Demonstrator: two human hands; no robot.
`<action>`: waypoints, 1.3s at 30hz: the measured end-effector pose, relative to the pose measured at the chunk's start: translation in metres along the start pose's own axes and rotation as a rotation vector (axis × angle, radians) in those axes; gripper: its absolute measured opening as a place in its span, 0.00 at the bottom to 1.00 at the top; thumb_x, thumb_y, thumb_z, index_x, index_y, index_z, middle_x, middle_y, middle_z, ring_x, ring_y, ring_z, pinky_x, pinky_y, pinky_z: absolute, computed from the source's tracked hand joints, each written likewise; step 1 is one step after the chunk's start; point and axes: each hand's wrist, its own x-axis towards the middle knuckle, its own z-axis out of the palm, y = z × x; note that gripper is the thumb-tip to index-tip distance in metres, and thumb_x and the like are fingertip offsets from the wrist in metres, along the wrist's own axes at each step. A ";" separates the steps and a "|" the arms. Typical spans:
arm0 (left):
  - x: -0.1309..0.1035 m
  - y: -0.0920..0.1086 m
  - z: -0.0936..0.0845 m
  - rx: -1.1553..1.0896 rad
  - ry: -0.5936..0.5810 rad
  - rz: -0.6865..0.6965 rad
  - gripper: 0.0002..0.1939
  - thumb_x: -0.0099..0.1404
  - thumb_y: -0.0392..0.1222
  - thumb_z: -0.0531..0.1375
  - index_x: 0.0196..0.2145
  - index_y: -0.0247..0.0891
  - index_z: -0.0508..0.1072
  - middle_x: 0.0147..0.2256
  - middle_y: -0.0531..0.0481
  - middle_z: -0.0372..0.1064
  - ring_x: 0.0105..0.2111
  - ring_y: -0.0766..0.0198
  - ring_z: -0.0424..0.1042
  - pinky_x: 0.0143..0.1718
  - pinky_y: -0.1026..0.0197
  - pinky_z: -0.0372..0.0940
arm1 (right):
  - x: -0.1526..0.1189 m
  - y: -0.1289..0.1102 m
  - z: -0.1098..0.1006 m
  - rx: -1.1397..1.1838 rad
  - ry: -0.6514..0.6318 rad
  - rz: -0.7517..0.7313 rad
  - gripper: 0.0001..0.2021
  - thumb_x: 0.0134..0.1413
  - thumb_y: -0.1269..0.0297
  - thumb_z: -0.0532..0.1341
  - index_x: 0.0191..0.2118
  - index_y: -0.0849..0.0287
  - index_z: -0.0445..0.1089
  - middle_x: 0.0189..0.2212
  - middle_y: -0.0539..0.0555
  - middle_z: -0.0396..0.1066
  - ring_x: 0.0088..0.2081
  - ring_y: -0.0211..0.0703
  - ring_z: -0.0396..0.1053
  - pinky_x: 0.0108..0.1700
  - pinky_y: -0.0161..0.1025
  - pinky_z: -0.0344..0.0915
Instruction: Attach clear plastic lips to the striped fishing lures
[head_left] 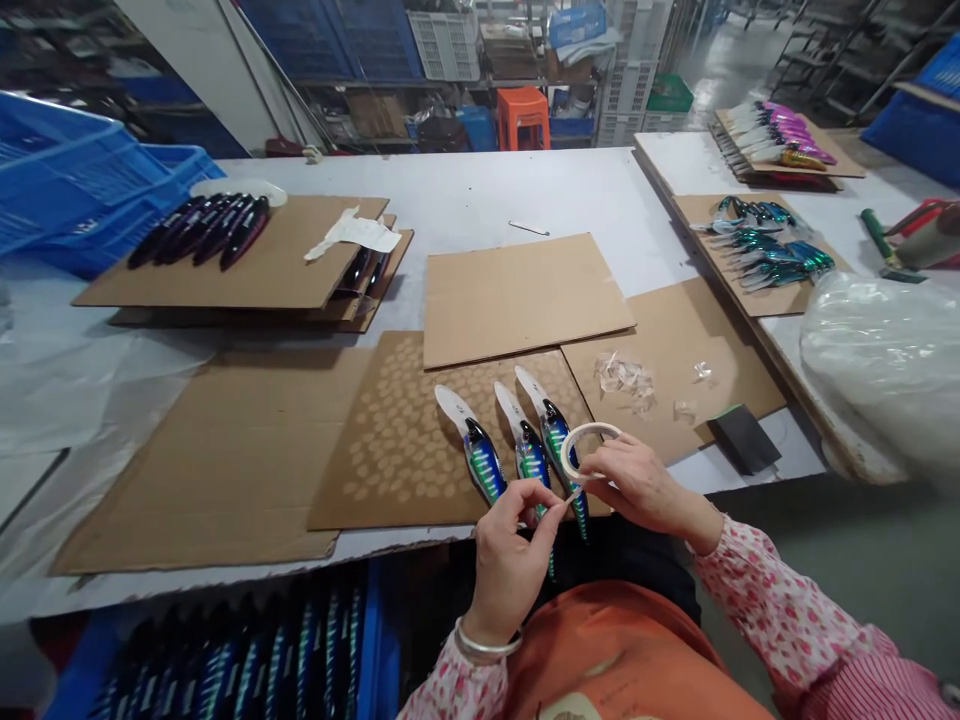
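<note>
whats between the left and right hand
In the head view, a short pale tape strip bridges the left hand and right hand, over a blue lure.

Flowered sleeves (772, 595), orange front (626, 650).
Behind the fingers of the left hand (517, 550), a silver bangle (487, 651) rings the wrist, beside white cloth printed pink and red; farther back from the fingers of the right hand (637, 480), a pink-and-red striped layer (862, 675) covers the print.
</note>
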 end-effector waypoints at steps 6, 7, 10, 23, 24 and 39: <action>-0.002 -0.001 0.001 -0.027 0.021 -0.019 0.07 0.63 0.44 0.62 0.30 0.40 0.71 0.25 0.56 0.70 0.23 0.68 0.63 0.27 0.66 0.61 | 0.000 0.003 -0.006 -0.021 -0.049 0.019 0.11 0.71 0.62 0.49 0.42 0.55 0.67 0.31 0.52 0.71 0.35 0.42 0.66 0.40 0.40 0.59; -0.001 -0.001 0.002 -0.022 0.022 -0.012 0.07 0.63 0.44 0.62 0.30 0.40 0.72 0.25 0.56 0.70 0.23 0.68 0.63 0.27 0.66 0.61 | 0.000 0.002 -0.006 -0.028 -0.043 0.020 0.11 0.71 0.62 0.49 0.41 0.55 0.67 0.31 0.52 0.71 0.35 0.42 0.66 0.40 0.40 0.59; -0.001 -0.003 0.007 0.021 0.033 0.031 0.05 0.63 0.43 0.61 0.31 0.41 0.72 0.25 0.55 0.71 0.22 0.68 0.63 0.26 0.66 0.60 | 0.000 -0.003 -0.002 -0.093 0.009 0.024 0.11 0.70 0.64 0.49 0.38 0.56 0.66 0.31 0.53 0.71 0.34 0.43 0.65 0.39 0.40 0.58; 0.029 -0.047 -0.043 -0.075 0.352 -0.077 0.07 0.63 0.44 0.61 0.36 0.39 0.69 0.33 0.52 0.71 0.32 0.66 0.71 0.35 0.64 0.66 | -0.033 0.093 -0.007 -0.390 0.299 0.430 0.12 0.66 0.68 0.51 0.44 0.57 0.71 0.37 0.59 0.73 0.42 0.54 0.68 0.45 0.48 0.61; 0.042 -0.057 -0.050 -0.113 0.383 -0.106 0.08 0.62 0.45 0.61 0.36 0.39 0.69 0.33 0.52 0.70 0.32 0.66 0.71 0.36 0.64 0.66 | -0.037 0.104 -0.006 -0.448 0.224 0.407 0.14 0.66 0.70 0.50 0.48 0.57 0.71 0.37 0.59 0.74 0.43 0.54 0.67 0.46 0.49 0.61; 0.157 -0.132 -0.082 -0.249 0.121 -0.204 0.13 0.56 0.44 0.63 0.36 0.37 0.67 0.30 0.53 0.68 0.30 0.67 0.69 0.33 0.64 0.65 | 0.028 -0.001 0.074 -0.039 -0.234 -0.103 0.22 0.54 0.54 0.66 0.54 0.53 0.68 0.59 0.57 0.66 0.65 0.58 0.53 0.67 0.61 0.45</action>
